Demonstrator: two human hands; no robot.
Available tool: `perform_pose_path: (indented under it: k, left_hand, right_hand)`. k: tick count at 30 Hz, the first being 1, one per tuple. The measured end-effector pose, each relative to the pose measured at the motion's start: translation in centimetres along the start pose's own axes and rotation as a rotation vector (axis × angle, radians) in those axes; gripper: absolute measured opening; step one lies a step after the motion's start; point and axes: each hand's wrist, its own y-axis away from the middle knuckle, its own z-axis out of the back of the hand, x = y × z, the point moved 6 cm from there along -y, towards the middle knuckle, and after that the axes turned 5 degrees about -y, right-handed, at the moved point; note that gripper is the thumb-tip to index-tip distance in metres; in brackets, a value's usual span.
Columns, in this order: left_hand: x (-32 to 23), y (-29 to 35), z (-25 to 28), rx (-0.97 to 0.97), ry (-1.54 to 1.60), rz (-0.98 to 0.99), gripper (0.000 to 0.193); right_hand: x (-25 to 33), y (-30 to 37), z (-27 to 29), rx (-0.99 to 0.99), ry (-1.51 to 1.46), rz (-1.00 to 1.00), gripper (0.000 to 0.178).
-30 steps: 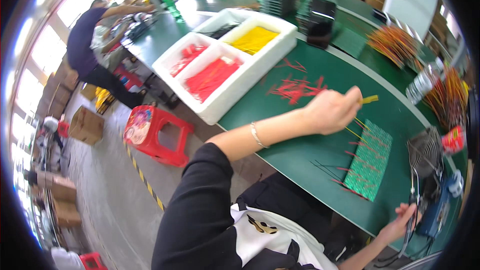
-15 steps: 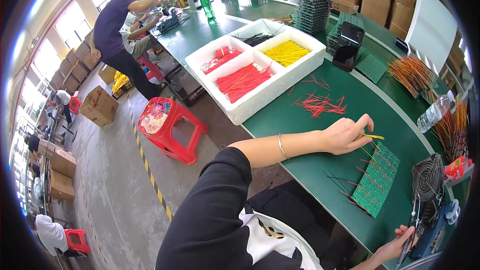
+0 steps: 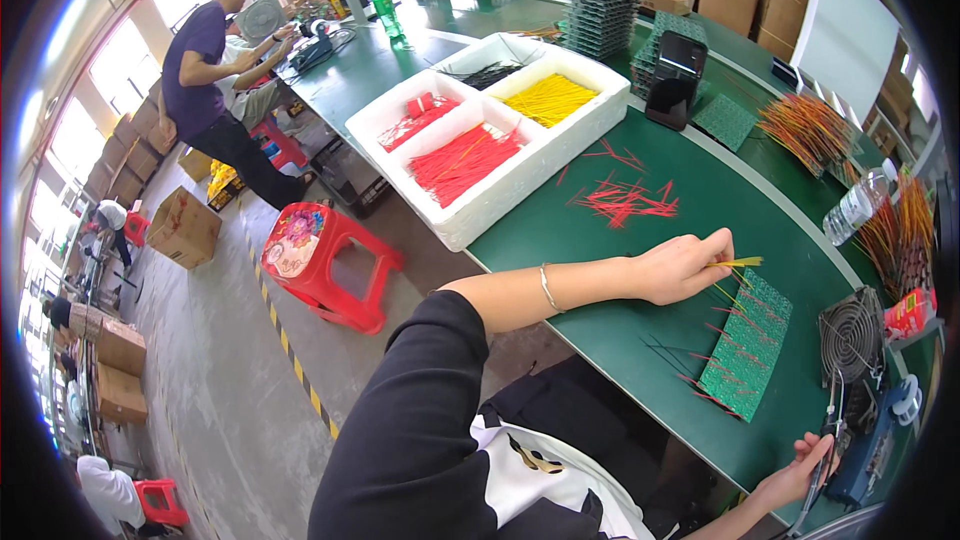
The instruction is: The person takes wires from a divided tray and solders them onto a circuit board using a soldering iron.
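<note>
yellow wires are poking out from the left hand, and those fingers are curling in tight, pinching the little bundle right by the far end of the green circuit board; whether the wires are touching it, i cannot tell. down at the lower right, the right hand is grasping a slim pen-shaped tool, its front end pointing up toward the round-grilled fan. the board itself is lying flat on the green table, with short red wires sticking out over its left edge and some thin dark wires resting just beside it. handling-wise, those yellow wires are looking light, thin and springy, probably slipping or fanning out under a loose pinch, so a hold close to the working ends is seeming wise. the board is looking light and stiff too, likely fragile around its wire joints, and its right long edge is offering the cleaner grip. beyond the left hand, loose red wires are lying scattered near the white foam tray.
</note>
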Motion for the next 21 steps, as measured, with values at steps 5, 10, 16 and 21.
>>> perform_pose_path:
  k: [5,10,16,21]
  left_hand:
    - [-0.3,0.3,-0.1,0.061,0.107,0.098,0.017]
    - [-0.3,-0.1,-0.8,0.018,0.139,0.063,0.015]
    - [1.9,0.3,-2.5,0.048,0.004,0.099,0.016]
    - [1.5,0.5,-2.6,0.112,-0.035,0.116,0.009]
  right_hand:
    - [-0.1,0.0,-0.1,0.033,0.028,0.010,0.015]
    - [0.3,0.2,0.6,0.030,0.040,0.003,0.016]
    - [0.6,0.2,-1.0,0.084,0.151,0.049,0.018]
    - [-0.5,1.1,-3.2,0.063,-0.210,-0.205,0.015]
